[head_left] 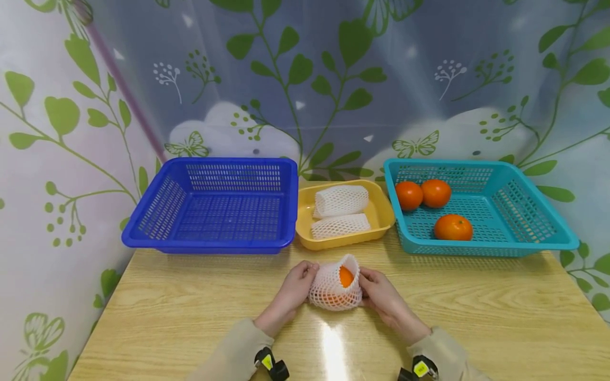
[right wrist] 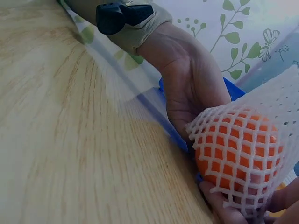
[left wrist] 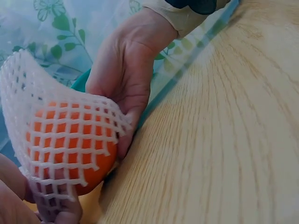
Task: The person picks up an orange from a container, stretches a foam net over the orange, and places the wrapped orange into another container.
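At the table's front middle, a white foam fruit net (head_left: 324, 288) sits stretched around an orange (head_left: 346, 276), part of which shows through the net's open mouth. My left hand (head_left: 296, 286) pinches the net's left side, with a thumb and fingertips on the mesh. On the opposite side my right hand (head_left: 383, 299) holds the net's edge beside the mouth. The left wrist view shows the orange (left wrist: 74, 140) through the mesh, its lower part bare. In the right wrist view the net (right wrist: 233, 149) spreads over the fruit, with fingers at its lower edge.
Behind the hands stands a yellow tray (head_left: 324, 244) with two white foam nets (head_left: 341, 201). A dark blue basket (head_left: 209, 244) is on the left. The teal basket (head_left: 495, 246) on the right holds three oranges (head_left: 453, 227). A patterned curtain (head_left: 267, 106) hangs behind.
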Demonstrator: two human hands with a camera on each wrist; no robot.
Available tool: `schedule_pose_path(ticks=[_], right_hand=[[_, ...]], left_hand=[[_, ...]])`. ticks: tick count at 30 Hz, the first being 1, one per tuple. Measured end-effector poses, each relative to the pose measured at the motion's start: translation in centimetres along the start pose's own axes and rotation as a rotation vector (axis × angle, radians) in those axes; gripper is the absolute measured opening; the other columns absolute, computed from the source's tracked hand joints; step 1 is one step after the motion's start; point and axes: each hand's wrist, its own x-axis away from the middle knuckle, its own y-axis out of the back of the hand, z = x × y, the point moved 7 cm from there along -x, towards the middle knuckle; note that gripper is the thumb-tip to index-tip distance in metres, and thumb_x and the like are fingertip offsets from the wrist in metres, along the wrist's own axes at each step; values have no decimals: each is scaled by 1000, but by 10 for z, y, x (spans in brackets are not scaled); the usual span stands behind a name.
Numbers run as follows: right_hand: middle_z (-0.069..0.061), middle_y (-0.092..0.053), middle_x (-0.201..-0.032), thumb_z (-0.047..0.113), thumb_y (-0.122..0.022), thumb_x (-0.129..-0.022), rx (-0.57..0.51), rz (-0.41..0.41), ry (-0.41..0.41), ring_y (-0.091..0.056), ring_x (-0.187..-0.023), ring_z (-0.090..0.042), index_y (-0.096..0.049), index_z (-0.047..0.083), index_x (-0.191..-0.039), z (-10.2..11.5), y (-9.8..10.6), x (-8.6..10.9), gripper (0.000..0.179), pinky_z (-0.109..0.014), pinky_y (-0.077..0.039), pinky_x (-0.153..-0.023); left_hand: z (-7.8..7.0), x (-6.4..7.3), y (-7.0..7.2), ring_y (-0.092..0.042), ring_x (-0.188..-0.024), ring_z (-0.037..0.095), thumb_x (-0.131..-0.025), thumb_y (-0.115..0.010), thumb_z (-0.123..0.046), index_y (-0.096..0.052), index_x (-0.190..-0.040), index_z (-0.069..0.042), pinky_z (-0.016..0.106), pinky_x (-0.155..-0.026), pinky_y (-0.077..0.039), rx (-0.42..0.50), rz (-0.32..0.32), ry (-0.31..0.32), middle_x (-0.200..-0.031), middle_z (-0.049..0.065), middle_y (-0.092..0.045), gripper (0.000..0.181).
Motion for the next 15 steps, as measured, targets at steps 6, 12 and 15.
schedule_pose_path(ticks=[6,12,15], right_hand=[[-8,-62,-111,21,-35,-111,-114,-17,-15,-58,-93,-13,-41,-10,-146,4,-3,0,47,-24,-54,-76],[-9,-59,-119,45,-42,-109,-214,20,-21,-59,-101,-17,-40,-2,-146,9,-8,-2,60,-25,-53,-82],[-8,-62,-112,47,-41,-108,-231,69,-36,-61,-99,-18,-41,-4,-144,10,-11,0,62,-26,-55,-83]], left_hand=[[-3,-2,0,-52,-87,15,-109,-46,-22,-59,-111,4,25,-75,-45,53,-65,-24,-95,7,-59,29],[-8,-3,1,-53,-97,15,-109,-45,-20,-60,-110,4,26,-85,-44,109,-111,-49,-105,10,-63,28],[-11,-3,0,-54,-93,14,-109,-46,-20,-60,-111,5,25,-82,-45,130,-118,-63,-102,9,-64,29]])
